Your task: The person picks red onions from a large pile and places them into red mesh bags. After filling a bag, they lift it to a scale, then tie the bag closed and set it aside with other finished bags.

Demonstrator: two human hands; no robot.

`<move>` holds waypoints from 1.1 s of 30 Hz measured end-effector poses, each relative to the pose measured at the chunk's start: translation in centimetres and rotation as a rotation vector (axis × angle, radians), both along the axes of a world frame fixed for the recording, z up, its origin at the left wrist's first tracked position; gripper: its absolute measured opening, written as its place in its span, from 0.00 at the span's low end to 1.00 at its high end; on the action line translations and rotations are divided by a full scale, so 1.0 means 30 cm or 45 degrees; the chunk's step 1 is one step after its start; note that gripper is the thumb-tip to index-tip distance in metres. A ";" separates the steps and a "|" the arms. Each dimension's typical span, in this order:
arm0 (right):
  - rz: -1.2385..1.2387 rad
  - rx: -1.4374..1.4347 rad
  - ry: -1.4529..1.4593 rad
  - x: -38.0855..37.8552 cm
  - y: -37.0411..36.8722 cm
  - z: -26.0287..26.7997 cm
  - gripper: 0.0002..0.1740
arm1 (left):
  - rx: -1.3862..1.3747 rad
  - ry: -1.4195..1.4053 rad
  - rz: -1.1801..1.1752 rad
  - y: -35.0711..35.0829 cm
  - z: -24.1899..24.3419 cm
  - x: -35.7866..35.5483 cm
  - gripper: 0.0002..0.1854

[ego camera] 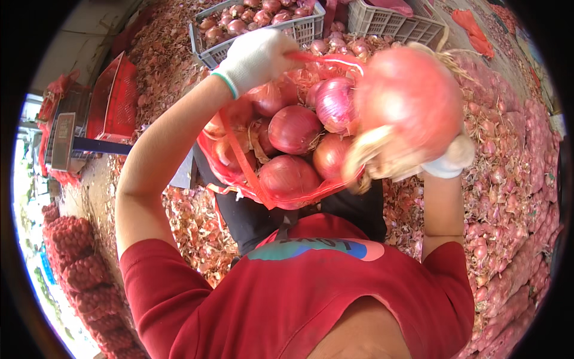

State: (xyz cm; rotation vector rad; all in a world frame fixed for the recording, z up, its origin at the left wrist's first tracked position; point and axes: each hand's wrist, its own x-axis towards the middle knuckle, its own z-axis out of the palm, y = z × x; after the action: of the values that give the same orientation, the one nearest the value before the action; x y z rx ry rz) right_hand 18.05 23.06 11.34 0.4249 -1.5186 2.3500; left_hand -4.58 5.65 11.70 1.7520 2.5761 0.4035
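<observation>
My left hand (260, 54), in a white knit glove with a green cuff edge, grips the rim of a red mesh bag (246, 166) and pulls a strip of it taut. Several red onions (293, 130) fill the bag's open mouth in front of my legs. Above the bag's right side, a large red onion (406, 103) with dry roots looms close to the camera, blurred. My right hand (459, 150), also gloved, holds this onion from below; most of its fingers are hidden behind it. Pale, blurred dry leaf or stem (376, 157) hangs under the onion.
A grey plastic crate (309, 27) of onions stands ahead, with another grey crate (394, 22) to its right. Platform scale display (63, 141) and red crate (112, 98) are at left. Filled mesh sacks (89, 278) stack lower left; more sacks (506, 269) line the right. Onion skins (197, 224) litter the floor.
</observation>
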 end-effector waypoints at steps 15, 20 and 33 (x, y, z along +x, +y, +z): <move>-1.057 2.370 -0.052 -0.262 -0.159 0.137 0.12 | 0.294 -0.697 -0.016 -0.095 0.143 0.062 0.20; -1.196 0.556 0.157 -0.076 0.024 -0.157 0.17 | 0.200 -0.293 0.126 -0.170 -0.023 -0.001 0.34; -2.246 -0.734 -2.156 1.580 0.312 -1.239 0.45 | 0.286 -0.846 0.465 -0.309 -0.034 -0.174 0.32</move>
State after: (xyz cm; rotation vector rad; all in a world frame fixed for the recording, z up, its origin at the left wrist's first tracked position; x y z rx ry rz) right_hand 65.45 32.42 -25.83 -2.3168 -0.4902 0.9642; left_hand -9.79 -3.63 10.69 0.9234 2.3769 1.0976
